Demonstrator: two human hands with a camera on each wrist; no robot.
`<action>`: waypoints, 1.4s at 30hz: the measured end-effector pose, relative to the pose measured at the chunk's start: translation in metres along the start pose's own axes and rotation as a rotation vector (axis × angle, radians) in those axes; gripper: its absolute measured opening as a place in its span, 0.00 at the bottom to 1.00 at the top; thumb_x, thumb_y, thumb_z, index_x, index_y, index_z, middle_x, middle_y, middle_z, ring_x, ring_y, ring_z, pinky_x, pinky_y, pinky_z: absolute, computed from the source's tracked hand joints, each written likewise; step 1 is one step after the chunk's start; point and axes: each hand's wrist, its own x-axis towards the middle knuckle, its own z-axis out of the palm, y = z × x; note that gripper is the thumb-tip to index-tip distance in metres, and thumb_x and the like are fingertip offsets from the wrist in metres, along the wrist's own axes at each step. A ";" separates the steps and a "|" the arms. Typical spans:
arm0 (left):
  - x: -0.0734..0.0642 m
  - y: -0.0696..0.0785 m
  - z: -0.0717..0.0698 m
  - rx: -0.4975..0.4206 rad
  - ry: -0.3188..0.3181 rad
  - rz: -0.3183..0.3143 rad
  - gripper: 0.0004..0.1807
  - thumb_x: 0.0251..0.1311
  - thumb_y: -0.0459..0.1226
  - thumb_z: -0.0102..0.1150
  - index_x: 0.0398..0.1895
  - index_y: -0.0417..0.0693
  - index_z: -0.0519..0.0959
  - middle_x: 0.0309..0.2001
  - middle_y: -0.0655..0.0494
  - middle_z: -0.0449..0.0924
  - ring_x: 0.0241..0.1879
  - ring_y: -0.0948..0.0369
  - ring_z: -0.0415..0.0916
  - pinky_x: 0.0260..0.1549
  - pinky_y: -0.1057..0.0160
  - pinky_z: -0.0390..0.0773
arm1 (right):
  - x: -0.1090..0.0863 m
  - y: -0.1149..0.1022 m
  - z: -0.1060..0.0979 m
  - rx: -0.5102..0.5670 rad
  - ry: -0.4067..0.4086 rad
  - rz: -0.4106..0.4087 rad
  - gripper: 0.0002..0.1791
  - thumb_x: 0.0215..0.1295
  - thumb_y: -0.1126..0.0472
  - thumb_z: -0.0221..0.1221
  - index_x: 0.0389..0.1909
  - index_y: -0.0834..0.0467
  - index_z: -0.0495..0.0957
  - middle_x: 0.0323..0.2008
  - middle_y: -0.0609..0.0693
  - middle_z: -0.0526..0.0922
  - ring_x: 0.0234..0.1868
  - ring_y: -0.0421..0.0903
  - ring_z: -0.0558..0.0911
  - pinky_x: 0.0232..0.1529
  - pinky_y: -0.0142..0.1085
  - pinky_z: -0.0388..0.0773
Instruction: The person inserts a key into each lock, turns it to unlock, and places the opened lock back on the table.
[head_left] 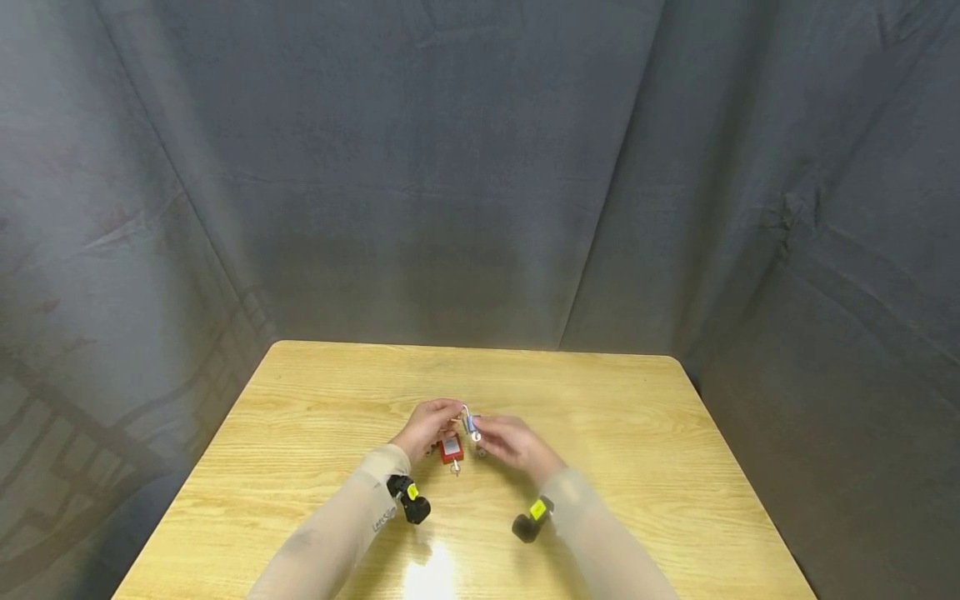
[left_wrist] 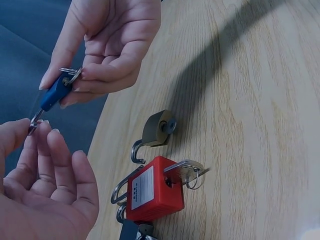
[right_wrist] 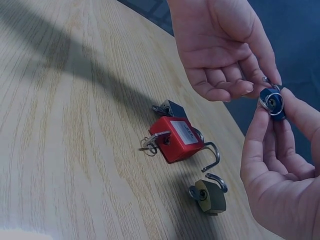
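Observation:
Between the two hands, off the table, is a small blue padlock (left_wrist: 56, 94) with a key and ring at its keyhole. My left hand (head_left: 427, 427) pinches the padlock's metal shackle between thumb and fingertips. My right hand (head_left: 517, 446) grips the blue body between thumb and fingers, as the right wrist view shows. Below the hands lies a red padlock (left_wrist: 155, 192) with a white label, its keys in the keyhole. Beside it rests a brass padlock (right_wrist: 209, 196) with its shackle open and a key in it. A dark padlock (right_wrist: 172, 111) lies on the red one's other side, partly hidden.
The padlocks lie on a light wood-grain table (head_left: 637, 467). Grey curtains (head_left: 420, 208) hang behind it and along both sides. A black camera (head_left: 410, 498) is strapped to the left wrist and another camera (head_left: 531, 522) to the right.

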 end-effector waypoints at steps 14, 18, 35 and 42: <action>0.010 -0.001 -0.033 0.249 0.120 -0.006 0.14 0.71 0.33 0.45 0.47 0.32 0.78 0.38 0.40 0.80 0.35 0.54 0.78 0.40 0.56 0.81 | -0.003 0.001 -0.004 0.022 0.013 0.017 0.23 0.63 0.62 0.62 0.55 0.69 0.72 0.38 0.50 0.83 0.38 0.40 0.82 0.46 0.28 0.81; 0.010 -0.004 -0.052 0.393 0.165 0.002 0.14 0.70 0.30 0.43 0.46 0.28 0.77 0.36 0.42 0.79 0.39 0.51 0.79 0.40 0.59 0.82 | -0.005 0.001 -0.006 0.007 0.006 0.010 0.24 0.63 0.62 0.62 0.56 0.69 0.71 0.38 0.50 0.83 0.39 0.40 0.82 0.49 0.30 0.80; -0.001 -0.009 -0.075 0.552 0.030 -0.216 0.16 0.69 0.33 0.42 0.50 0.30 0.76 0.43 0.41 0.82 0.39 0.53 0.81 0.39 0.56 0.82 | -0.005 0.002 -0.009 0.033 0.011 0.008 0.23 0.64 0.63 0.61 0.57 0.70 0.70 0.39 0.51 0.82 0.43 0.43 0.82 0.49 0.29 0.80; -0.003 -0.004 -0.070 0.602 -0.007 -0.217 0.16 0.70 0.35 0.41 0.49 0.32 0.76 0.41 0.44 0.82 0.37 0.54 0.80 0.38 0.56 0.81 | -0.006 0.001 -0.017 -0.053 0.017 -0.036 0.23 0.65 0.59 0.61 0.57 0.68 0.73 0.45 0.56 0.82 0.44 0.44 0.83 0.53 0.32 0.79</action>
